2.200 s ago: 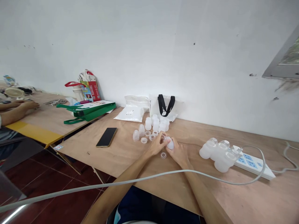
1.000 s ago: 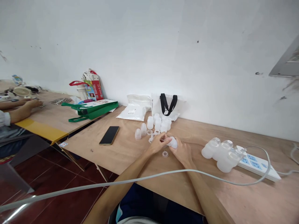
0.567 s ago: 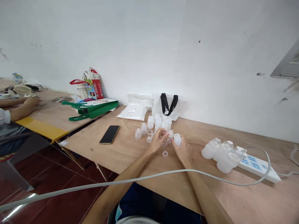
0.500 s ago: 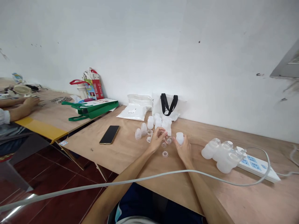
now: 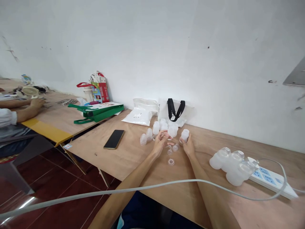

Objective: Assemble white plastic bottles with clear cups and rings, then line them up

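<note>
My right hand (image 5: 188,145) is wrapped around a small frosted plastic bottle (image 5: 185,134), keeping it upright at the table. My left hand (image 5: 161,143) hovers beside several clear parts, its thumb and fingers apart; nothing can be made out between them. Below its fingers lie a clear round part (image 5: 175,147) and a smaller clear piece (image 5: 170,151). A clear ring (image 5: 171,162) rests nearer to me. Behind the hands stand several frosted bottles (image 5: 172,130). Clear domed caps (image 5: 143,139) sit to the left of my left hand.
Several capped bottles (image 5: 234,173) stand at the right beside a power strip (image 5: 271,179). A pale cable (image 5: 152,185) crosses in front. A phone (image 5: 114,139) lies left; a white packet (image 5: 138,117) and a black-handled bag (image 5: 188,111) are behind. Another person's arm (image 5: 28,111) is far left.
My left thumb and fingers have moved apart over the clear parts. The bottle in my right hand now tilts less and shows its upper end. The view has shifted slightly.
</note>
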The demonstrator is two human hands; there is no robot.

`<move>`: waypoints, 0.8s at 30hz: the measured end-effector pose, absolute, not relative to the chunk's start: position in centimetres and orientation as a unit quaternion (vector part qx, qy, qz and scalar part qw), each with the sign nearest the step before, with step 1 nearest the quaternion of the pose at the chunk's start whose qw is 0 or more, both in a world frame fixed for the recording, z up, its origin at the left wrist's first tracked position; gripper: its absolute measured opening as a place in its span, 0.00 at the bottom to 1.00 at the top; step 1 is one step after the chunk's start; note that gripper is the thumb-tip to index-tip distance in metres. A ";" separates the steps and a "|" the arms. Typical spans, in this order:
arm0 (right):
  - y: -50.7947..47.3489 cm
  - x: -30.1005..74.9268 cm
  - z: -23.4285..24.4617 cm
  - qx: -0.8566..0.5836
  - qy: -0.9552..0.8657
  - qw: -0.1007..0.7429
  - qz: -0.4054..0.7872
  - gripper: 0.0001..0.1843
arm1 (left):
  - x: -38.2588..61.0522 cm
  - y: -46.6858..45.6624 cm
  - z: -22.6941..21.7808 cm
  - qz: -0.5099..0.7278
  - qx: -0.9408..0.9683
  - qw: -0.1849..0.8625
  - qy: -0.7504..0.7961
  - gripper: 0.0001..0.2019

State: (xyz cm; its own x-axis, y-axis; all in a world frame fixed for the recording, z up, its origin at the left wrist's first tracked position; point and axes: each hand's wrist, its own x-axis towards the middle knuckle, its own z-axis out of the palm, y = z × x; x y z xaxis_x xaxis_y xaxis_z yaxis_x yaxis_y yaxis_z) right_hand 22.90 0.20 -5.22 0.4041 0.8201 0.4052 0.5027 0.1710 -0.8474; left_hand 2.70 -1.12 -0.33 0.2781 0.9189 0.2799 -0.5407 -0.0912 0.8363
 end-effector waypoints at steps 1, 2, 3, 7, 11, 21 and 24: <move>0.6 22.8 -5.2 -0.621 -0.532 0.557 0.148 0.34 | 2.7 -1.0 -0.4 0.567 0.476 0.641 0.202 0.29; 0.8 22.8 -5.3 -0.614 -0.537 0.558 0.154 0.33 | 2.7 -1.0 -0.5 0.567 0.479 0.639 0.204 0.29; 0.9 22.9 -5.4 -0.609 -0.541 0.558 0.159 0.32 | 2.7 -0.9 -0.6 0.566 0.483 0.635 0.206 0.29; -0.7 23.4 -5.9 -0.598 -0.547 0.558 0.177 0.31 | 3.0 -0.8 -1.1 0.555 0.523 0.612 0.210 0.28; -4.2 23.2 -5.7 -0.606 -0.528 0.570 0.170 0.29 | 3.2 -1.3 -1.5 0.531 0.591 0.566 0.220 0.25; -9.7 19.7 -3.5 -0.465 -0.573 0.588 0.333 0.28 | 2.3 -2.7 -1.6 0.377 0.855 0.304 0.185 0.11; -9.6 19.6 -3.2 -0.467 -0.567 0.588 0.339 0.28 | 2.4 -2.6 -1.9 0.384 0.852 0.296 0.195 0.11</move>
